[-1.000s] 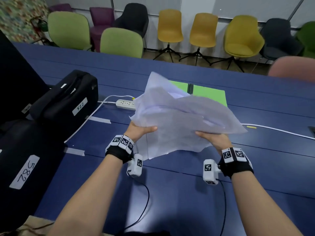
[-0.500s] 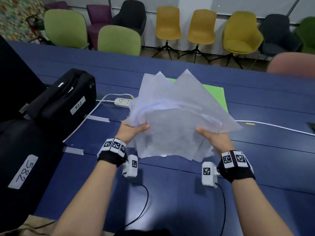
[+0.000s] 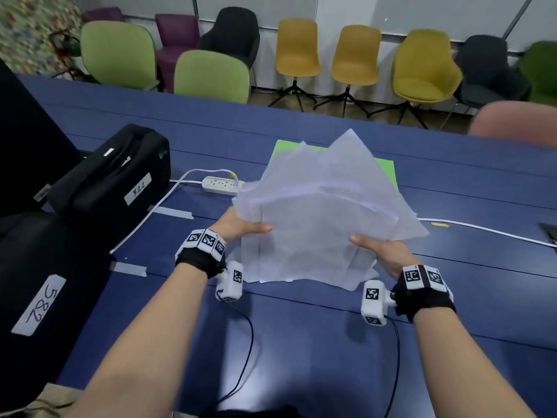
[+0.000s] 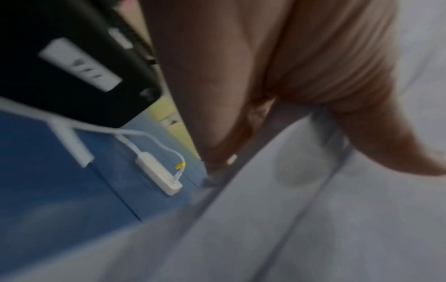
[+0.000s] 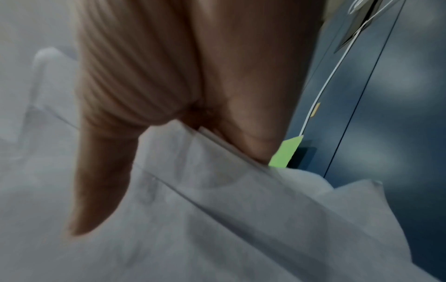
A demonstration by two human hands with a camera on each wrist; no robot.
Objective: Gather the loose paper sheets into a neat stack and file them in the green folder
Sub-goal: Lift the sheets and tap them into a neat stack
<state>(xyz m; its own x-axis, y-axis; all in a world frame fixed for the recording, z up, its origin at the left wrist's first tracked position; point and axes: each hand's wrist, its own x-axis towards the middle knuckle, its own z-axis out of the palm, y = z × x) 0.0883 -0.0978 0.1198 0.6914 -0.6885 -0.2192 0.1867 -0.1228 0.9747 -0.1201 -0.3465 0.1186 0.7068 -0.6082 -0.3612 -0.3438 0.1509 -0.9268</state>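
An untidy sheaf of white paper sheets stands nearly upright, its lower edges on or just above the blue table, corners fanning out at the top. My left hand grips its left edge with the thumb in front. My right hand grips the right edge the same way. In the wrist views the paper sheets fill the lower frame under each thumb. The green folder lies flat behind the sheets, mostly hidden; a corner of the green folder shows in the right wrist view.
Two black cases with white number labels sit at the left. A white power strip and its cable lie left of the folder. A white cable runs off right. Tape strips mark the table. Chairs line the far side.
Both hands have tipped the sheaf from lying sloped to nearly upright and brought its lower edges down towards the table. More of the folder is hidden now.
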